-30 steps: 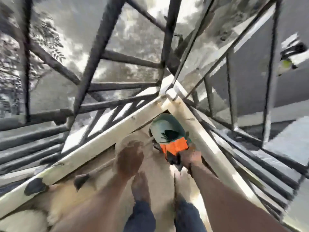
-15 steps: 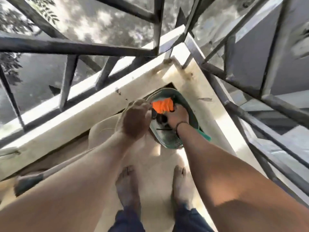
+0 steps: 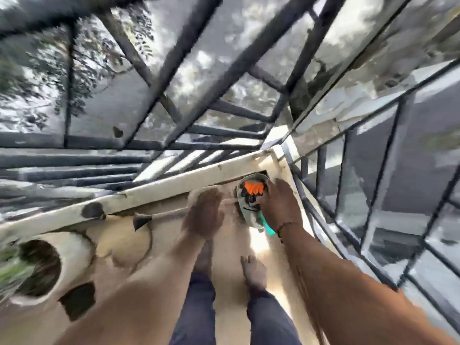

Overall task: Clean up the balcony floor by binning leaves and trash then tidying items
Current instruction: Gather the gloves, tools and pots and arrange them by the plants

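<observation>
Both hands reached into the balcony corner. Her or his right hand (image 3: 278,202) lay over the green dustpan (image 3: 249,210), fingers curled down onto the orange trash (image 3: 253,188) and dark leaves heaped in it; the left hand (image 3: 205,212) hovered just beside the pan, too blurred to tell whether it held anything. To bin this load cleanly, the pan probably wanted lifting level, with the trash pressed down so nothing slipped through the railing (image 3: 321,168).

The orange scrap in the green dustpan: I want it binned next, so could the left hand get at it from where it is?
Probably yes. The left hand hangs just beside the green dustpan, but the right hand already lies over the pan next to the orange scrap, partly blocking that side.
</observation>
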